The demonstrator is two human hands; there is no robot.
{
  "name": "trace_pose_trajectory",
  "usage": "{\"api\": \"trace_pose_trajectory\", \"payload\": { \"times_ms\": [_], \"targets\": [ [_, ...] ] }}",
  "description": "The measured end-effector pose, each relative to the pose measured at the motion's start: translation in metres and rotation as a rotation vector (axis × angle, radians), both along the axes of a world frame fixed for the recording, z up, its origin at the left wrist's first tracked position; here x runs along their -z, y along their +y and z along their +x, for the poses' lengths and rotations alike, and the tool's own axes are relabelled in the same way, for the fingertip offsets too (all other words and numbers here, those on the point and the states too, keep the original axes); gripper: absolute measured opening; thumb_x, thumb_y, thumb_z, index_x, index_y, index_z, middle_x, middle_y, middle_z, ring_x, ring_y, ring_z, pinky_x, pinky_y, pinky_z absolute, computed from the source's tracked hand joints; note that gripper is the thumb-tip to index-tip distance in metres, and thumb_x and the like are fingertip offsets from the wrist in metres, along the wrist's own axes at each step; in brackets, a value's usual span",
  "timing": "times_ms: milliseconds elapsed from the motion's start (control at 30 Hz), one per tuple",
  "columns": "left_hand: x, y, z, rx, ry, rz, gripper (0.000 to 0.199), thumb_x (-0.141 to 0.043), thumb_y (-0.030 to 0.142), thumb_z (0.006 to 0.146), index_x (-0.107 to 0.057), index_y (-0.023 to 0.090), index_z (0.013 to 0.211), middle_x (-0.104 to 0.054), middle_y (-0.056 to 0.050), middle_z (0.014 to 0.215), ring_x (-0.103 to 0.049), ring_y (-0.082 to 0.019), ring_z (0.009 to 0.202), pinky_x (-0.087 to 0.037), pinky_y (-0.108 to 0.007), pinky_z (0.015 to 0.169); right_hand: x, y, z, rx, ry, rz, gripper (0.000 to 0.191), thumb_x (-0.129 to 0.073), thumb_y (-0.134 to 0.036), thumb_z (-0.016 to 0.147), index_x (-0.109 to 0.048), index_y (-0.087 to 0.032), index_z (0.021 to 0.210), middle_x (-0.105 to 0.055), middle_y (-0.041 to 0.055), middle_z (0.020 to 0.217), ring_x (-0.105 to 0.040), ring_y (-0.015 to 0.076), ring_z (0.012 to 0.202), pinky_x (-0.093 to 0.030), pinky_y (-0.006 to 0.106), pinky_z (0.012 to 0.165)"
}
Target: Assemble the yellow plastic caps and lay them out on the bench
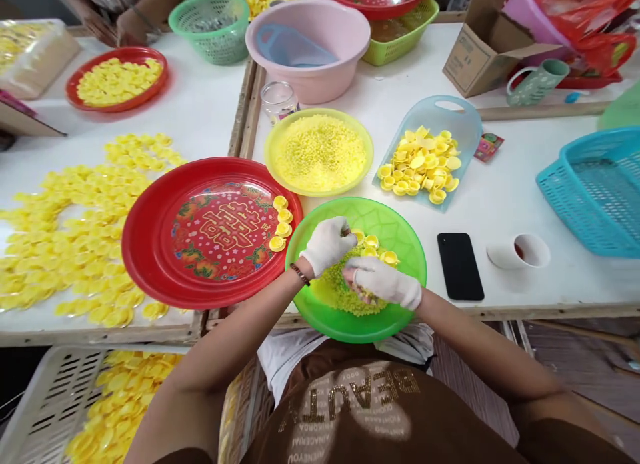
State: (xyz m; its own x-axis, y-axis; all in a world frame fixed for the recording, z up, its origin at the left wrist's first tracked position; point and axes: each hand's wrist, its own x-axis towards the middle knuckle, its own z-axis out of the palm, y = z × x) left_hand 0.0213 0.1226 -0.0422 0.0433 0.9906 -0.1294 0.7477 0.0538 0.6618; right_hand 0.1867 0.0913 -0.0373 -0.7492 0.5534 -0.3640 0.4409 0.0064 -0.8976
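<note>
My left hand (327,245), in a white glove, is closed in a pinch over the green bowl (415,251); whatever is between its fingers is hidden. To its right and lower, my gloved right hand (383,281) is curled palm-up around some yellow granules. More yellow granules (350,303) lie in the green bowl beneath both hands. Several small yellow plastic cups (389,258) rest at the bowl's far side, just beyond my right hand. Left of the bowl, a red tray (215,284) with a printed pattern carries a short row of yellow cups (283,229) along its right edge.
Behind the green bowl stands a yellow bowl (270,161) of granules. A blue scoop tray (470,121) holds yellow cups. At right are a phone (461,266), a white cup (500,254) and a blue basket (590,217). Yellow pieces (90,244) cover the left table; another person's hands (131,29) are beyond.
</note>
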Motion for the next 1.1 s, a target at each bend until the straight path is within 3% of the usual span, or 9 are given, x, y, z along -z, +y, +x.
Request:
{"api": "trace_pose_trajectory", "payload": {
  "times_ms": [67,167,267,367,500,633,767,967,1100],
  "targets": [
    [-0.001,-0.017,-0.012,-0.100,-0.300,-0.031,0.017,-0.070,0.031,0.081,-0.067,0.015,0.087,-0.067,-0.004,0.077,-0.061,-0.017,0.072,-0.049,-0.029,0.067,-0.006,0.005,0.003,0.148,0.205,-0.277,0.031,-0.037,-0.045,0.102,-0.047,-0.024,0.081,-0.049,-0.0030,0.066,-0.051,0.0122,0.048,-0.040,0.027,0.046],
    [0.002,-0.039,-0.017,-0.171,-0.711,-0.189,0.034,-0.074,0.041,0.079,-0.069,0.013,0.097,-0.067,-0.003,0.080,-0.061,-0.015,0.069,-0.051,-0.027,0.064,-0.015,0.012,0.002,0.444,0.522,-0.599,0.039,-0.060,-0.057,0.093,-0.049,-0.022,0.079,-0.044,-0.0070,0.062,-0.039,0.0070,0.041,-0.028,0.021,0.040],
    [0.003,-0.053,-0.009,-0.164,-0.862,-0.280,0.036,-0.076,0.047,0.078,-0.071,0.013,0.087,-0.067,-0.004,0.077,-0.062,-0.014,0.068,-0.054,-0.026,0.066,-0.023,0.017,-0.009,0.665,0.677,-0.501,0.046,-0.070,-0.060,0.088,-0.047,-0.022,0.076,-0.043,-0.0091,0.057,-0.034,0.0045,0.038,-0.023,0.019,0.039],
    [0.003,-0.059,0.000,-0.154,-0.884,-0.296,0.036,-0.076,0.049,0.078,-0.072,0.013,0.081,-0.067,-0.003,0.073,-0.064,-0.014,0.066,-0.055,-0.026,0.068,-0.026,0.021,-0.022,0.785,0.764,-0.317,0.049,-0.070,-0.063,0.088,-0.045,-0.022,0.074,-0.043,-0.0092,0.056,-0.041,0.0057,0.039,-0.029,0.021,0.040],
    [0.001,-0.061,0.005,-0.200,-0.890,-0.300,0.033,-0.076,0.047,0.075,-0.072,0.014,0.082,-0.068,-0.002,0.071,-0.066,-0.015,0.066,-0.057,-0.027,0.069,-0.022,0.020,-0.031,0.817,0.818,-0.184,0.049,-0.067,-0.063,0.090,-0.045,-0.023,0.073,-0.046,-0.0079,0.060,-0.052,0.0082,0.046,-0.041,0.023,0.046],
    [-0.003,-0.062,0.004,-0.215,-0.874,-0.294,0.036,-0.075,0.049,0.076,-0.071,0.014,0.082,-0.066,-0.001,0.070,-0.066,-0.014,0.065,-0.056,-0.025,0.068,-0.017,0.018,-0.030,0.824,0.847,-0.168,0.047,-0.067,-0.062,0.091,-0.047,-0.023,0.074,-0.047,-0.0072,0.062,-0.052,0.0088,0.049,-0.045,0.025,0.049],
    [-0.004,-0.062,0.003,-0.192,-0.858,-0.274,0.039,-0.075,0.052,0.078,-0.072,0.013,0.082,-0.066,-0.002,0.073,-0.065,-0.014,0.066,-0.056,-0.025,0.068,-0.021,0.021,-0.029,0.861,0.818,-0.212,0.050,-0.064,-0.065,0.091,-0.043,-0.023,0.074,-0.043,-0.0077,0.061,-0.049,0.0084,0.047,-0.040,0.024,0.047],
    [-0.001,-0.063,-0.002,-0.177,-0.880,-0.295,0.040,-0.077,0.054,0.077,-0.072,0.015,0.079,-0.065,-0.002,0.073,-0.067,-0.016,0.068,-0.058,-0.027,0.068,-0.027,0.024,-0.017,0.888,0.778,-0.275,0.052,-0.062,-0.068,0.091,-0.040,-0.024,0.074,-0.037,-0.0092,0.058,-0.033,0.0060,0.042,-0.027,0.023,0.044],
    [-0.001,-0.064,-0.010,-0.204,-0.724,-0.141,0.034,-0.078,0.048,0.080,-0.076,0.014,0.082,-0.068,-0.003,0.075,-0.063,-0.015,0.068,-0.053,-0.025,0.065,-0.020,0.017,-0.002,0.789,0.649,-0.185,0.046,-0.059,-0.063,0.094,-0.044,-0.024,0.075,-0.037,-0.0087,0.058,-0.030,0.0071,0.042,-0.022,0.025,0.043]
  ]
}}
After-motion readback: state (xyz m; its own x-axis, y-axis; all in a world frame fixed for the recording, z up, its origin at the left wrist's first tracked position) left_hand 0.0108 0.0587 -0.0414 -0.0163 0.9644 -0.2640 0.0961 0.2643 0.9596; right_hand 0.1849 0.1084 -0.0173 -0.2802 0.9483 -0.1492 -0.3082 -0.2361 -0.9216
